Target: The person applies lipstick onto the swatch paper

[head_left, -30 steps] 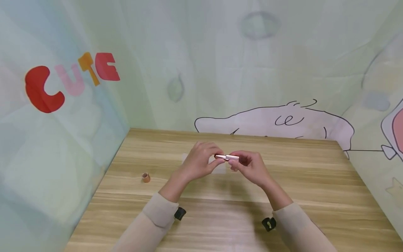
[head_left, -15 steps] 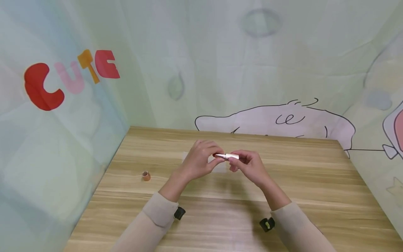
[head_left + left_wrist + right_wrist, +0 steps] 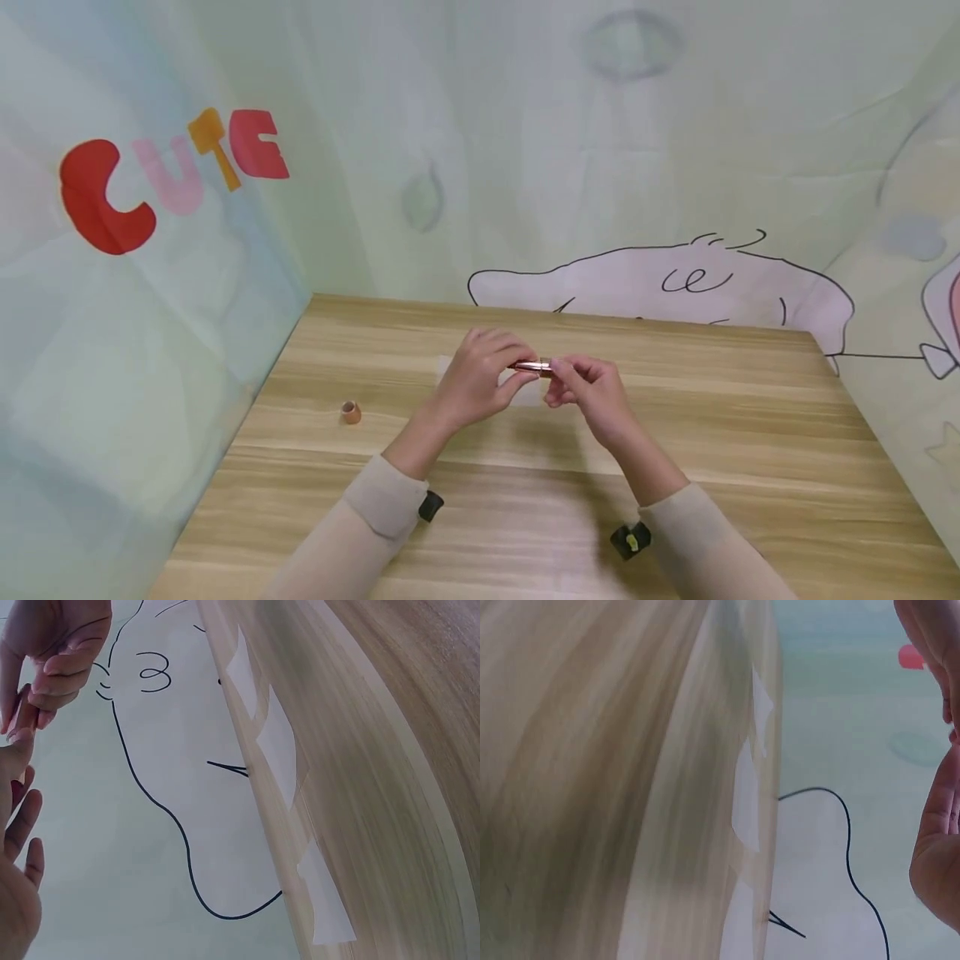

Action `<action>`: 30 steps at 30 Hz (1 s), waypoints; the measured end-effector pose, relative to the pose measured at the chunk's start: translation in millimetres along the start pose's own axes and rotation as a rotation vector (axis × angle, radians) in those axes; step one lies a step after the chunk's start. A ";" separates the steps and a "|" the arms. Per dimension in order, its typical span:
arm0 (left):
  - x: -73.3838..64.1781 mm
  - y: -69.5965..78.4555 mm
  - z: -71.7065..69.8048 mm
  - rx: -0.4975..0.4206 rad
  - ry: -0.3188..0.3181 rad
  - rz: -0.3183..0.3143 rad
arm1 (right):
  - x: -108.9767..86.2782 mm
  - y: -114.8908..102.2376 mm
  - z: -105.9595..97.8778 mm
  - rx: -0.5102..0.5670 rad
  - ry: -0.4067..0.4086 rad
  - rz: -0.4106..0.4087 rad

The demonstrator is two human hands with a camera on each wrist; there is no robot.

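Note:
A shiny copper-coloured lipstick (image 3: 534, 366) lies level between both hands, raised over the table. My left hand (image 3: 477, 375) pinches its left part between thumb and fingers. At the other end, my right hand (image 3: 596, 392) grips the base, covering most of it. The left wrist view has both hands at its left edge, with a dark red tip (image 3: 19, 791) showing below the left thumb. Only parts of the hands appear at the right edge of the right wrist view, where the lipstick is mostly hidden. A hollow copper cap (image 3: 351, 412) stands on the table to the left.
White paper pieces (image 3: 531, 395) lie on the wooden table (image 3: 465, 525) beneath and behind the hands. Printed curtains (image 3: 360, 167) rise at the table's back and sides. A black strap mount (image 3: 431, 506) sits at the left cuff.
My right thumb and fingers have shifted left along the lipstick, covering the pale, shiny base seen earlier. The left hand keeps its pinch. The head view has tilted slightly.

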State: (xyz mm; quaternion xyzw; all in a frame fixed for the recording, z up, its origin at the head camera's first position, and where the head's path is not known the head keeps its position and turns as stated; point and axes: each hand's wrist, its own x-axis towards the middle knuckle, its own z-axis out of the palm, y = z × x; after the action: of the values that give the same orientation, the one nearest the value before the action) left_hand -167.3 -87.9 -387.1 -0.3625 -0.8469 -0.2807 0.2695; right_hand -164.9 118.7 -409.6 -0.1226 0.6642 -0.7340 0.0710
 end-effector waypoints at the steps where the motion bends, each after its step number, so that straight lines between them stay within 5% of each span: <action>1: 0.4 0.3 -0.1 0.004 0.007 0.004 | 0.1 0.6 1.7 0.020 0.016 0.005; 13: -2.1 -5.5 1.2 0.024 0.066 0.020 | 0.0 2.0 13.4 0.179 0.079 0.014; 21: -3.9 -7.2 1.9 0.005 0.081 0.013 | -0.4 3.4 14.8 0.183 0.104 0.018; 30: -16.2 -21.3 -8.7 -0.049 -0.044 -0.209 | 0.1 4.1 11.2 0.197 0.135 0.011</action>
State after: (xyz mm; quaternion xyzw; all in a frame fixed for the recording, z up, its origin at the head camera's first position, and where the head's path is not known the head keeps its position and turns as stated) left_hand -171.8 -113.5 -397.7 -0.2849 -0.8785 -0.3199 0.2113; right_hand -162.2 107.5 -412.6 -0.0614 0.5926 -0.8020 0.0419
